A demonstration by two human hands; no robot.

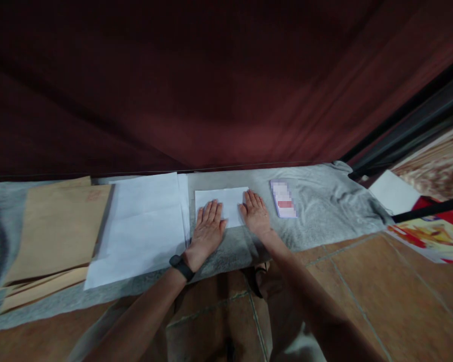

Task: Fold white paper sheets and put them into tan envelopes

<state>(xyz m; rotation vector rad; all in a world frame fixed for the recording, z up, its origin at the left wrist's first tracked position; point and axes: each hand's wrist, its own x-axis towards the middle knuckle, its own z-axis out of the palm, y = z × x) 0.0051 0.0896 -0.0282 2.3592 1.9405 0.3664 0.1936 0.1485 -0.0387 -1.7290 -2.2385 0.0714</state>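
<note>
A small white sheet of paper [232, 206], possibly folded, lies flat in front of me on a grey cloth. My left hand [209, 223] rests flat on its left part, fingers stretched out and thumb apart. On its right edge lies my right hand [255, 212], palm down with the fingers extended. Neither hand grips anything. Left of the sheet is a stack of larger white paper [143, 216]. To the right, a small pinkish-white pad or bundle [284, 199] sits apart from my hand; its face is blurred.
Brown paper envelopes [60, 226] are piled at the far left of the grey cloth [320, 201]. A dark red curtain [226, 90] hangs behind. At right stand a black bar [434, 208] and a red-yellow printed package [434, 234]. Tiled floor [362, 271] lies below.
</note>
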